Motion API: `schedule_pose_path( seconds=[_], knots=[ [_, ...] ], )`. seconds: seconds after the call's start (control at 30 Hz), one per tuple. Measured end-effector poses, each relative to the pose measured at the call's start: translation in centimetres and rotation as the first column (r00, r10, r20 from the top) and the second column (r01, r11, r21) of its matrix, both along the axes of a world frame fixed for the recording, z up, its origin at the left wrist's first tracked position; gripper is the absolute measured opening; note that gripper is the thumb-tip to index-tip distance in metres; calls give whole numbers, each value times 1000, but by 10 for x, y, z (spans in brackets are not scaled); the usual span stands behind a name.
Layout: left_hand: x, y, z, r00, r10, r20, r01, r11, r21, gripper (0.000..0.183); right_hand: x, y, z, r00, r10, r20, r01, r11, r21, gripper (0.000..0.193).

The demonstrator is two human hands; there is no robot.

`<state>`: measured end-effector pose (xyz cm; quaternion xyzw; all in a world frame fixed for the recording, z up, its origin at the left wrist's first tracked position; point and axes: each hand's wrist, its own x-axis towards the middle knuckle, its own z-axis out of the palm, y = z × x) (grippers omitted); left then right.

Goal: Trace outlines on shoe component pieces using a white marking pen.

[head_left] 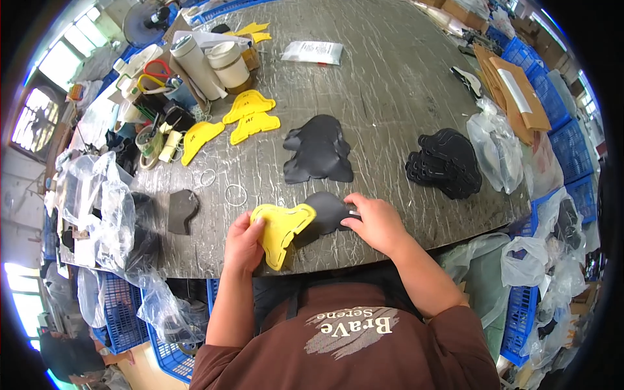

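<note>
Your left hand (pixel 244 242) pinches the yellow template (pixel 281 227) by its left edge, thumb on top. Its long, slotted side slants from upper right down toward you. Your right hand (pixel 378 224) has thumb and forefinger at the right edge of the black piece (pixel 328 211), around a small silvery item; whether they grip it, you can't tell here. That piece lies flat just left of your right fingertips, the nearer hand, with the template overlapping its left part in view.

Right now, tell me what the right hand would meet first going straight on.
The right hand would likely first meet the dark piece partly hidden by the yellow template; whether hand and piece touch is unclear.
</note>
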<state>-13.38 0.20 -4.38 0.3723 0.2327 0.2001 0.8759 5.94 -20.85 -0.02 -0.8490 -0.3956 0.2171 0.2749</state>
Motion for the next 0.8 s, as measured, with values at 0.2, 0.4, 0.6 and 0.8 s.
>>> schedule_pose_path(
  seconds=[0.2, 0.4, 0.6, 0.8],
  knots=[
    [61, -16, 36, 848, 49, -528, 431, 517, 740, 35, -11, -13, -1, 984, 18, 176, -43, 989, 140, 51],
    [74, -36, 31, 915, 219, -338, 343, 14, 939, 45, -21, -17, -15, 974, -25, 223, -2, 993, 120, 44],
    [25, -46, 37, 893, 143, -427, 437, -42, 899, 42, -24, -19, -17, 956, -34, 290, -24, 981, 193, 36],
    [21, -55, 24, 934, 165, -318, 331, -61, 942, 27, -23, -20, -18, 962, -22, 272, -39, 976, 215, 35]
  ],
)
